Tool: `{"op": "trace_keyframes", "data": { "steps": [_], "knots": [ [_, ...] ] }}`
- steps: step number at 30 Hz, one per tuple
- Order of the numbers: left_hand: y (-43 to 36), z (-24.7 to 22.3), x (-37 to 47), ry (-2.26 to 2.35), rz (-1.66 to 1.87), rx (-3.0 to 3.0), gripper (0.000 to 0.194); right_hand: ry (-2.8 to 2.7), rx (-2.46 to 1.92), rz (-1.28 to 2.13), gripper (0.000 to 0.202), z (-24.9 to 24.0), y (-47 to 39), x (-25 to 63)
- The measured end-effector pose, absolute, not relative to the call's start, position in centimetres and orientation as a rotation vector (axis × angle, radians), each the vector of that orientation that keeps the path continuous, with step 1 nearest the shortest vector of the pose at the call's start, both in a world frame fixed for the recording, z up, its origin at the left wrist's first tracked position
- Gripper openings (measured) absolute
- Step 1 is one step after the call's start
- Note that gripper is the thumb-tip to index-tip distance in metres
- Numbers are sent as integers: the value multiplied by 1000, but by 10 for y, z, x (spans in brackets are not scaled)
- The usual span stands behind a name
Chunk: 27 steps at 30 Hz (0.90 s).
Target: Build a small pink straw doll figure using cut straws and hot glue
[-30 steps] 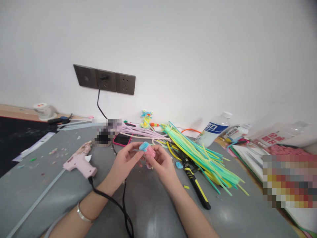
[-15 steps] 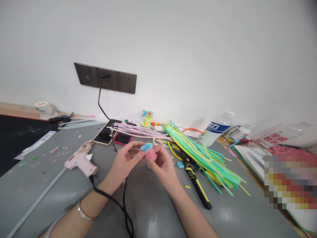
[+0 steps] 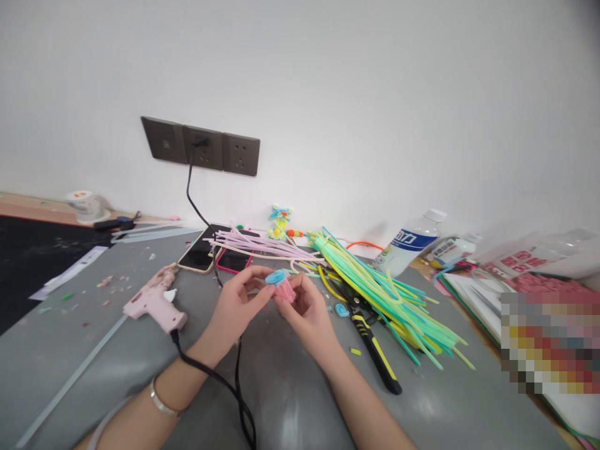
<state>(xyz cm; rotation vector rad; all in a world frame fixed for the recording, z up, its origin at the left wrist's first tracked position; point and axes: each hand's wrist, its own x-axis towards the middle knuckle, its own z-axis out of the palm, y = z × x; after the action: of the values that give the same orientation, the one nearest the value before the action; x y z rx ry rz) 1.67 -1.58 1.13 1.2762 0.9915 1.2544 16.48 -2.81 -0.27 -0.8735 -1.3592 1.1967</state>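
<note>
Between my fingertips, over the middle of the table, is a small pink fuzzy craft piece [image 3: 286, 292] with a light blue coil [image 3: 276, 277] on its upper left. Thumb and fingers of my left hand [image 3: 240, 306] pinch the blue side. On the pink side, my right hand [image 3: 308, 312] grips with bent fingers. Both pieces look made of pipe cleaner; fingers partly cover them. Another blue coil [image 3: 342, 310] lies right of my right hand, beside black-and-yellow pliers [image 3: 375, 353]. A pink glue gun [image 3: 157, 304] with a long glue stick rests left of my left hand.
Green and yellow pipe cleaners [image 3: 389, 294] fan out at right, lilac ones [image 3: 267, 242] behind my hands, partly over two phones [image 3: 201, 253]. A bottle [image 3: 410, 240] stands near the wall. The glue gun's black cord [image 3: 210, 373] passes my left forearm. Papers [image 3: 473, 297] lie far right.
Hardly anything differs. The view has shifted very slightly; both hands keep their hold on the pink and blue piece.
</note>
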Motion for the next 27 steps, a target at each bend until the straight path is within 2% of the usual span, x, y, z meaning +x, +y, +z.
{"op": "trace_keyframes", "data": {
  "steps": [8, 10, 14, 16, 21, 27],
  "knots": [
    [-14, 7, 15, 1011, 1263, 1251, 26, -1483, -1023, 1139, 34, 0, -36, 179],
    [-13, 7, 15, 1010, 1247, 1226, 27, -1475, -1142, 943, 35, 1, -46, 200],
    [-12, 8, 16, 1008, 1200, 1247, 27, -1429, -1596, 329, 32, -11, -75, 261],
    [-12, 7, 16, 1013, 1162, 1272, 27, -1477, -1804, 183, 34, -23, -90, 288],
    [-12, 3, 15, 999, 979, 1365, 28, -1694, -2098, 115, 24, -45, -112, 305],
    [-15, 1, 15, 918, 719, 1429, 31, -1757, -2105, 216, 24, -39, -133, 293]
  ]
}}
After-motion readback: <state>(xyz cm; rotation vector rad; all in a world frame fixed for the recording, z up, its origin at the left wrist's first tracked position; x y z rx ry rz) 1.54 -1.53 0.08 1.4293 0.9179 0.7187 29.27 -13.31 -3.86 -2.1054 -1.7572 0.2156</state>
